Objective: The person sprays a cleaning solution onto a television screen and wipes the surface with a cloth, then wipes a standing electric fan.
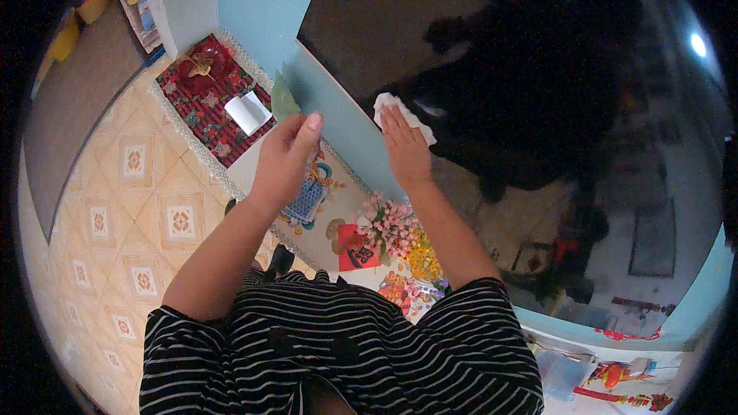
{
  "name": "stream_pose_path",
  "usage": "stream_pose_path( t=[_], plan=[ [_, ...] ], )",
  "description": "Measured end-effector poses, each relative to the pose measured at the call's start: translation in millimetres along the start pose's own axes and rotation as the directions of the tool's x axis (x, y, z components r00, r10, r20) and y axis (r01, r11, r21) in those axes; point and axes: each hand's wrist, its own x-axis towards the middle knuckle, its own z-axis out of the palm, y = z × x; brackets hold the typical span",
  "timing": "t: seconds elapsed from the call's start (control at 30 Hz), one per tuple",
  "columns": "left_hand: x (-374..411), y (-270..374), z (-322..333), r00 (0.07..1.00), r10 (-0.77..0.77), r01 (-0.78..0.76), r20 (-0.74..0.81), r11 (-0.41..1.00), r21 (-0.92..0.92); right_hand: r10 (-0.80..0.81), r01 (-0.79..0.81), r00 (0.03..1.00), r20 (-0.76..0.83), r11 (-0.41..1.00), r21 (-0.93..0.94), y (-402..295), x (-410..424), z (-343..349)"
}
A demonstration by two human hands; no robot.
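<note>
My right hand [408,153] lies flat, fingers together, on a crumpled white cloth or tissue [381,105], pressing it against a large, dark, glossy screen [369,29]. The screen mirrors a dark figure and parts of the room. To the left, my left hand [283,158] is raised over a cabinet top, thumb up and fingers curled. A green translucent thing [284,97] rises from behind its fingers; its lower part is hidden and its kind is unclear. Beside that hand a white paper roll [248,113] lies on a red patterned cloth.
Below the screen, the cabinet top [340,184] holds pink artificial flowers [392,225], yellow flowers [424,256] and a red card [353,248]. A red glass dish [202,69] stands at its far left end. Tiled floor lies to the left, and red decorations [614,377] at lower right.
</note>
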Motion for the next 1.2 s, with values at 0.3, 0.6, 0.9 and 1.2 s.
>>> stream_pose_path(
  t=[0.3,0.6,0.9,1.2],
  plan=[
    [5,6,-14,0.999,-0.006,0.009,0.033,0.997,-0.082,0.190,-0.159,0.891,-0.412,0.981,0.110,87,49,-145],
    [-2,-9,-22,0.999,0.026,-0.025,-0.048,0.999,0.021,0.264,-0.254,0.841,-0.471,0.963,0.087,66,35,-95],
    [-12,-4,-36,0.998,-0.061,0.062,0.021,0.996,-0.057,0.000,0.001,0.998,-0.064,1.000,0.026,11,-14,-13],
    [-11,6,-35,0.999,0.045,-0.045,-0.008,0.995,-0.084,0.224,-0.328,0.786,-0.576,0.941,-0.082,94,53,-193]
  ],
)
